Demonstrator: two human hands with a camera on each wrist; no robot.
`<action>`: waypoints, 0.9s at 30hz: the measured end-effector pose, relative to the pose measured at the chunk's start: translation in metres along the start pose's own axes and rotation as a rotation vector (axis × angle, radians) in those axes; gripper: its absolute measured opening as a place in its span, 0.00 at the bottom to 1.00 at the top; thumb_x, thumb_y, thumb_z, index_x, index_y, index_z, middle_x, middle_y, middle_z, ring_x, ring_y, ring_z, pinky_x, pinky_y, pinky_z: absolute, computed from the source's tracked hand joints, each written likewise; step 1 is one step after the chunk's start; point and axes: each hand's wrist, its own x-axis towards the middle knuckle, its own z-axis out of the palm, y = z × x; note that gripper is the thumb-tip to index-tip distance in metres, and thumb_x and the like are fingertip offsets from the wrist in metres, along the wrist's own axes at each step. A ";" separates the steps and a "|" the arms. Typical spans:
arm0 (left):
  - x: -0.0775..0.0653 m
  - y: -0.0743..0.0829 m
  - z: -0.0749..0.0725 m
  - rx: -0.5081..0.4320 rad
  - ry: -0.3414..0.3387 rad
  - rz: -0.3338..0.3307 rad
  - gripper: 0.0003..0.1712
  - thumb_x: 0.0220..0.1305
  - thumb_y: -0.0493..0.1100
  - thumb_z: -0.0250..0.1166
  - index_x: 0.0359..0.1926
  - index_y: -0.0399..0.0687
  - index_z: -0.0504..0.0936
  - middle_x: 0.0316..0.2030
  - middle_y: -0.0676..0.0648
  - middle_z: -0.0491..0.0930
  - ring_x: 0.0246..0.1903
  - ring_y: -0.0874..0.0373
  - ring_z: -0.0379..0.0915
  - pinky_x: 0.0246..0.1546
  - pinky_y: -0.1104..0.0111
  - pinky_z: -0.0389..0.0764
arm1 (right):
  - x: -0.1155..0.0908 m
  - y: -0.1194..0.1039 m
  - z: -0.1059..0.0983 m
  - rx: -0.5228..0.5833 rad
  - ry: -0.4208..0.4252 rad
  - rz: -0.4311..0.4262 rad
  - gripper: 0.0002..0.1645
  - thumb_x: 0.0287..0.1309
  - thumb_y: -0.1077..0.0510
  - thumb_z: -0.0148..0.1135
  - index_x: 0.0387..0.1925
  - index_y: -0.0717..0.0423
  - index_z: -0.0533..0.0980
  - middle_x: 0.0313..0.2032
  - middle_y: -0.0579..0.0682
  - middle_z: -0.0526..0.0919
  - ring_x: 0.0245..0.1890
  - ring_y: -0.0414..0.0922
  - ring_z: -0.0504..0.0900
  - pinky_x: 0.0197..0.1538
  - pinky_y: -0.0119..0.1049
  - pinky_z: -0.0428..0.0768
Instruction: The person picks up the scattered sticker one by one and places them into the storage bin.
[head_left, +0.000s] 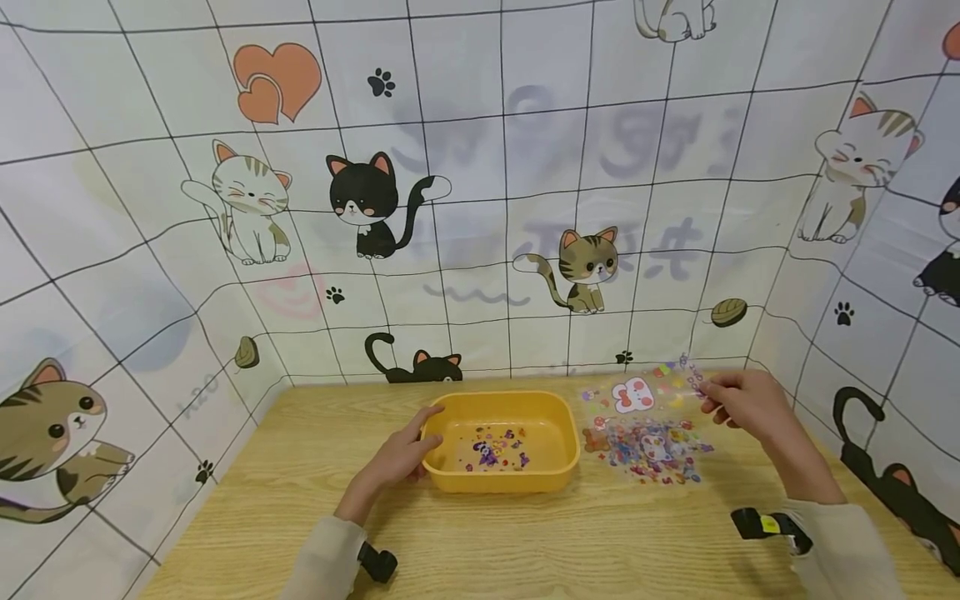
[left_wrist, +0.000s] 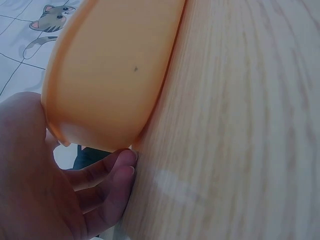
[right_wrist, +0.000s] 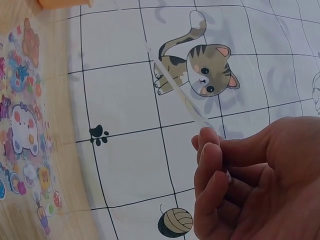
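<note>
A yellow plastic tub (head_left: 501, 482) stands on the table, small purple, red and yellow pieces (head_left: 491, 450) scattered over its floor. At its left end my left hand (head_left: 399, 450) grips the rim, and the left wrist view shows curled fingers (left_wrist: 112, 190) by the outer wall. My right hand (head_left: 746, 404) pinches the right edge of a clear plastic bag (head_left: 633, 395) printed with a white bunny face. Edge-on, that bag (right_wrist: 182, 95) is a thin strip in the right wrist view. Below it lies a spread of colourful stickers (head_left: 652, 450), with a brown bear among them.
The wooden table (head_left: 495, 542) ends at a wall covering (head_left: 480, 292) printed with cats and grid lines. More of this covering rises at the left and right sides. Each wrist wears a black camera strap (head_left: 772, 527).
</note>
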 end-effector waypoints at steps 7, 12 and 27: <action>0.001 -0.001 0.000 -0.018 -0.003 0.001 0.32 0.77 0.52 0.55 0.78 0.68 0.61 0.29 0.44 0.76 0.16 0.57 0.70 0.20 0.67 0.75 | 0.000 -0.004 0.003 -0.006 -0.002 0.008 0.28 0.80 0.51 0.47 0.55 0.75 0.77 0.28 0.48 0.85 0.26 0.41 0.82 0.29 0.34 0.80; 0.001 -0.001 -0.001 -0.019 -0.004 -0.003 0.32 0.76 0.53 0.56 0.78 0.69 0.61 0.29 0.45 0.76 0.16 0.58 0.70 0.20 0.67 0.75 | 0.000 -0.007 0.005 0.000 -0.002 -0.001 0.28 0.81 0.51 0.47 0.56 0.75 0.76 0.29 0.50 0.85 0.26 0.42 0.82 0.30 0.34 0.80; -0.001 0.000 -0.001 -0.011 0.001 0.000 0.33 0.76 0.53 0.56 0.78 0.68 0.62 0.29 0.44 0.76 0.16 0.58 0.70 0.19 0.67 0.76 | -0.001 -0.013 0.013 0.078 -0.035 -0.062 0.27 0.80 0.51 0.48 0.56 0.74 0.77 0.29 0.49 0.84 0.25 0.42 0.82 0.29 0.34 0.80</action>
